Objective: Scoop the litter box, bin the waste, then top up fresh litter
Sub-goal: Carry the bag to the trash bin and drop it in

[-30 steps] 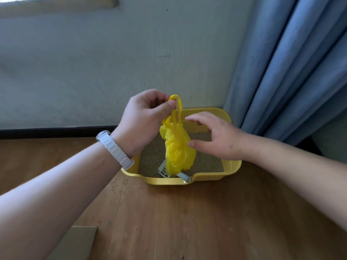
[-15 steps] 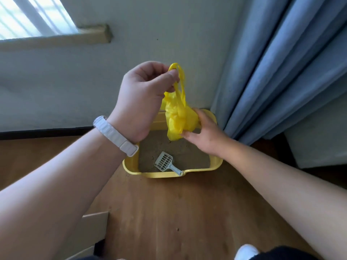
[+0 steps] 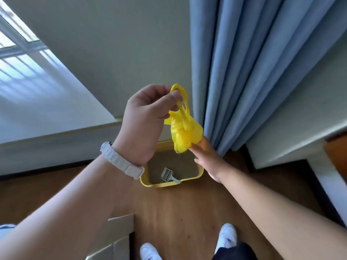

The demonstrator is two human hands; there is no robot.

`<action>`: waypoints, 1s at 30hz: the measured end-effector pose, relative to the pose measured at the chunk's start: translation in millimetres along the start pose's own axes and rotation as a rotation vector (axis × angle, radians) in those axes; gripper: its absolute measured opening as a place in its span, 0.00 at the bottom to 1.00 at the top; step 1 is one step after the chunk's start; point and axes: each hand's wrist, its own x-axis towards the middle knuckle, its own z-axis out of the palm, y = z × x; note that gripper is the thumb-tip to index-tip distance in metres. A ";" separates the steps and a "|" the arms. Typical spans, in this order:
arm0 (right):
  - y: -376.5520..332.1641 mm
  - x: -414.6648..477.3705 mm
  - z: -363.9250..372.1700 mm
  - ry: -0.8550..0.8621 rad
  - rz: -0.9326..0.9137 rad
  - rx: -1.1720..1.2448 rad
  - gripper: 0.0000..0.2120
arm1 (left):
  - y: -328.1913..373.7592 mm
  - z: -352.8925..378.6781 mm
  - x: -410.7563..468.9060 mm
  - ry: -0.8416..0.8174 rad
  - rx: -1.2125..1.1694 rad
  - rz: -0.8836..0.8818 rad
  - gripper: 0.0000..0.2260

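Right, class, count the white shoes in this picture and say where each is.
2. The left shoe sits at the bottom edge, partly cut off; the right shoe lies further right, beside a dark trouser leg. Both are on the wooden floor. None seems hidden.
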 end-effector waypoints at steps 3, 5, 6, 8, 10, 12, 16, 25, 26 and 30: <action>-41.6 -35.2 1.3 0.024 0.030 0.086 0.23 | 59.5 17.2 -19.8 -0.011 -0.021 0.020 0.02; -69.2 -55.6 3.8 0.012 0.004 0.134 0.27 | 92.8 25.7 -31.3 -0.009 -0.039 0.029 0.03; -81.6 -65.5 5.0 0.007 -0.009 0.158 0.30 | 107.0 29.1 -35.9 -0.002 -0.045 0.028 0.03; -103.1 -84.2 4.7 -0.001 -0.007 0.195 0.37 | 133.6 37.1 -45.8 0.022 -0.055 0.019 0.01; -121.1 -101.3 3.4 -0.003 -0.010 0.203 0.37 | 155.5 45.5 -54.4 0.036 -0.064 0.018 0.01; -136.3 -117.6 1.7 -0.013 -0.036 0.199 0.33 | 174.8 53.3 -62.7 0.029 -0.073 0.030 0.03; -155.9 -149.2 1.1 -0.002 -0.073 0.193 0.30 | 201.8 63.3 -82.9 -0.003 -0.096 0.039 0.03; -169.1 -222.4 23.7 0.185 -0.184 0.192 0.20 | 221.8 63.5 -138.7 -0.223 -0.136 0.045 0.01; -167.6 -230.8 27.0 0.219 -0.189 0.218 0.18 | 223.2 62.9 -144.8 -0.247 -0.144 0.043 0.01; -162.0 -267.5 44.0 0.325 -0.191 0.365 0.19 | 228.5 60.5 -173.9 -0.370 -0.157 0.034 0.03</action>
